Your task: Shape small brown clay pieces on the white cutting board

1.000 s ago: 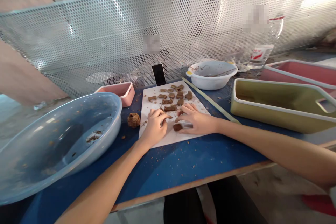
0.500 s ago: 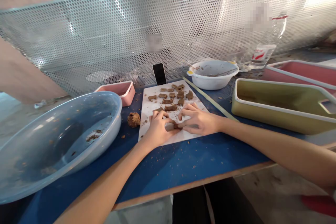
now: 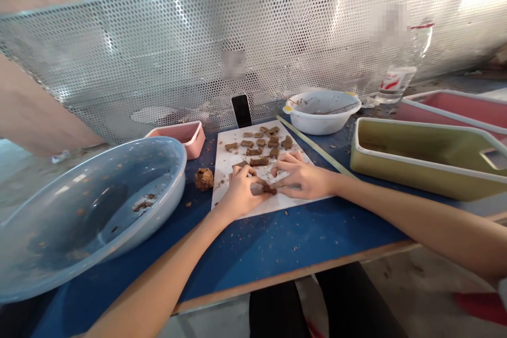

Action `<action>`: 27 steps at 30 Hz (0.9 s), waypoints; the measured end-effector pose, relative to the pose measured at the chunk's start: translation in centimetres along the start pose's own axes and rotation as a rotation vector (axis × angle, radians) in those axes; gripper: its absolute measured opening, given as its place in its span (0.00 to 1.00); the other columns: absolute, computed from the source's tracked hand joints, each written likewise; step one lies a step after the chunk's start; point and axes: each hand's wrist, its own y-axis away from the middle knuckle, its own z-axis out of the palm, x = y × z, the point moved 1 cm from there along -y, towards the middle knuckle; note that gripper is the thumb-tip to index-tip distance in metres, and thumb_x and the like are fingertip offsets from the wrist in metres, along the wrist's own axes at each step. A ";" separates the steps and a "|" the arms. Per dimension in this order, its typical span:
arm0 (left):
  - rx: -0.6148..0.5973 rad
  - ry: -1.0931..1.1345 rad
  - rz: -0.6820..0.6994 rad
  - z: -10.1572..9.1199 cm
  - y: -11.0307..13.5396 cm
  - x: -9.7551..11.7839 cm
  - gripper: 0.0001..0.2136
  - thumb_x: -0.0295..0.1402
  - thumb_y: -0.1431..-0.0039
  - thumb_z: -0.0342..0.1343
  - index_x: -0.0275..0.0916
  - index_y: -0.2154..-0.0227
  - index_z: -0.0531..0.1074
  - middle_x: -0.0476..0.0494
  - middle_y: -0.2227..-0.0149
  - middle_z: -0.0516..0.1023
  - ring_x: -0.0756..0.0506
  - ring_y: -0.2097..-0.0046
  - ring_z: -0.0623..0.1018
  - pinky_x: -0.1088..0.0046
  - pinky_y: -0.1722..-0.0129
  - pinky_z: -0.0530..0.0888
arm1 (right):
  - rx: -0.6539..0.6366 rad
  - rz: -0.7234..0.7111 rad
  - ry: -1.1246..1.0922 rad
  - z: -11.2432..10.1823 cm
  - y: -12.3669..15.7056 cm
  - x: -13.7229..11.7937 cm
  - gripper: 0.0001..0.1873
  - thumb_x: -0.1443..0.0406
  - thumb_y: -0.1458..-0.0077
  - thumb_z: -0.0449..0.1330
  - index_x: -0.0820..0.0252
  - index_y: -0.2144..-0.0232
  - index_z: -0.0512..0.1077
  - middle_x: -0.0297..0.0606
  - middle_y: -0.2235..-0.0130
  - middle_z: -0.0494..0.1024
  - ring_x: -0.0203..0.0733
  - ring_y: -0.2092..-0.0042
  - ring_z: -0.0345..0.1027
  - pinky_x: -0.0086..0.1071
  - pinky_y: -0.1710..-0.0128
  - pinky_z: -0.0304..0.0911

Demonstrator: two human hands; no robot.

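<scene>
Evidently, in the head view, the lump [image 3: 270, 189] is worked from both ends: it lies low over the sheet [image 3: 227, 136], between the two sets of fingertips. By the left hand [image 3: 242, 193] it appears to be pinched between thumb and forefinger, the other fingers being curled. By the right hand [image 3: 301, 177] its near end is met with the fingertips; whether it is gripped there cannot be told, as the contact is partly hidden. The opposed hold is judged to have been chosen so that a small, soft mass is steadied while pressed.

Just beyond the fingertips, the shaped pieces [image 3: 259, 161] are set out in loose rows, presumably so that they are spared from knocks and space is left under the palms. The ball [image 3: 204, 179] is placed left of the left fingers, beside the sheet, perhaps for easy reach. Farther left, the basin [image 3: 174, 185] is stood clear of the forearm. The phone [image 3: 241, 111] is propped upright beyond the pieces, against the mesh [image 3: 178, 63], likely for support. Beyond the right fingers, the stick [image 3: 317, 148] is laid slantwise along the sheet's edge, with the bowl [image 3: 322, 124] past it.
</scene>
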 end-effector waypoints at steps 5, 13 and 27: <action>-0.016 0.023 -0.042 -0.1 0.0 0.2 0.07 0.40 0.40 0.75 0.47 0.61 0.89 0.38 0.51 0.76 0.31 0.43 0.72 0.44 0.38 0.74 | -0.049 -0.001 -0.013 0.1 0.0 0.1 0.16 0.59 0.26 0.60 0.47 0.43 0.84 0.46 0.43 0.75 0.54 0.43 0.60 0.52 0.42 0.54; -0.013 0.040 -0.064 0.1 -0.1 0.0 0.07 0.41 0.41 0.76 0.48 0.62 0.88 0.38 0.50 0.76 0.30 0.42 0.71 0.43 0.38 0.73 | -0.042 0.005 0.001 -0.1 -0.2 0.0 0.14 0.59 0.26 0.61 0.47 0.46 0.85 0.45 0.43 0.75 0.54 0.42 0.60 0.52 0.41 0.54; 0.000 0.028 -0.028 0.3 0.0 -0.5 0.08 0.43 0.39 0.75 0.46 0.62 0.88 0.36 0.50 0.77 0.31 0.43 0.73 0.42 0.38 0.74 | 0.058 -0.084 0.083 -0.7 0.0 -0.2 0.15 0.61 0.26 0.59 0.55 0.62 0.85 0.45 0.47 0.75 0.53 0.44 0.62 0.49 0.46 0.52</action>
